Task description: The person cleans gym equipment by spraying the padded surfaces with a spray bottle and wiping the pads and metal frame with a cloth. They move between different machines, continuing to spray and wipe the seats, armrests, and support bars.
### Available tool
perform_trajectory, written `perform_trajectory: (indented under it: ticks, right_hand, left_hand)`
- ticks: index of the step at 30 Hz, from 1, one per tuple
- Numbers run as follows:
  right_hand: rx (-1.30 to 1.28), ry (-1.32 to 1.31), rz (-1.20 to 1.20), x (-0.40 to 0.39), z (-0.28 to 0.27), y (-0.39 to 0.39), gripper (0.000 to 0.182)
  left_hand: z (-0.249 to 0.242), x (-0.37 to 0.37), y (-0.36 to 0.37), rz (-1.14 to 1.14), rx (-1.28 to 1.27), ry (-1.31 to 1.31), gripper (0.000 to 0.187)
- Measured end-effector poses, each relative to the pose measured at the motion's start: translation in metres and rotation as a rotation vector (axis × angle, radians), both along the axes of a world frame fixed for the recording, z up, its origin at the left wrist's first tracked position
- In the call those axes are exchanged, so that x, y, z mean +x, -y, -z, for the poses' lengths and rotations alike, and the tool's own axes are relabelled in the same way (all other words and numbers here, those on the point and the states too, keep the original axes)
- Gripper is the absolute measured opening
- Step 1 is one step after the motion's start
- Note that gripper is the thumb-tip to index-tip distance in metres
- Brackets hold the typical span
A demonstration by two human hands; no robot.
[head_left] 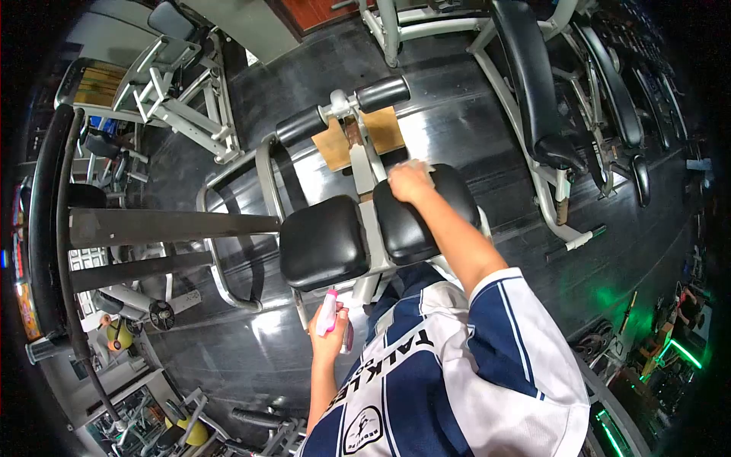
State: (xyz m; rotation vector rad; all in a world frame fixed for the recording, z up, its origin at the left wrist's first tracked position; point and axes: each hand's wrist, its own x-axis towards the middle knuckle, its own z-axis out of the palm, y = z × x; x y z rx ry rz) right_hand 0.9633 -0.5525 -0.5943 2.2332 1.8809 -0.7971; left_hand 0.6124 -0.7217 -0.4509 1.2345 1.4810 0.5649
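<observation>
My left hand is wrapped around a spray bottle with a pink and white trigger head, held low beside the near edge of the left seat pad. The bottle's body is mostly hidden by my fingers. My right hand presses a pale cloth onto the far part of the black right pad. Beside it sits the matching black left pad, with a grey metal frame between the two. Beyond them, two black foam rollers are mounted on a crossbar.
A curved metal tube and long grey beams stand to the left. On the right is another machine with a tall black backrest. More gym machines fill the upper left. Dark rubber flooring lies underneath.
</observation>
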Motion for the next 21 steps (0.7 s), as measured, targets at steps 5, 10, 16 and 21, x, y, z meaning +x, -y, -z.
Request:
perform_trajectory:
  ticks: [5,10,16,21]
  right_hand:
    - [0.289,-0.361,-0.256,-0.051,-0.012,0.038,0.017]
    - [0.373,-0.463,-0.243,-0.061,-0.045,0.099,0.025]
    - [0.575,-0.265,-0.012,-0.015,-0.052,0.152,0.028]
    - [0.511,-0.087,0.226,0.011,-0.044,0.122,0.024]
  left_hand:
    - [-0.003,0.022,-0.02,0.103,0.1,0.019,0.033]
    - [-0.012,0.046,-0.042,0.314,0.182,-0.054,0.036]
    - [-0.019,0.052,-0.049,0.418,0.237,-0.069,0.035]
    - [-0.027,0.04,-0.043,0.395,0.191,-0.081,0.036]
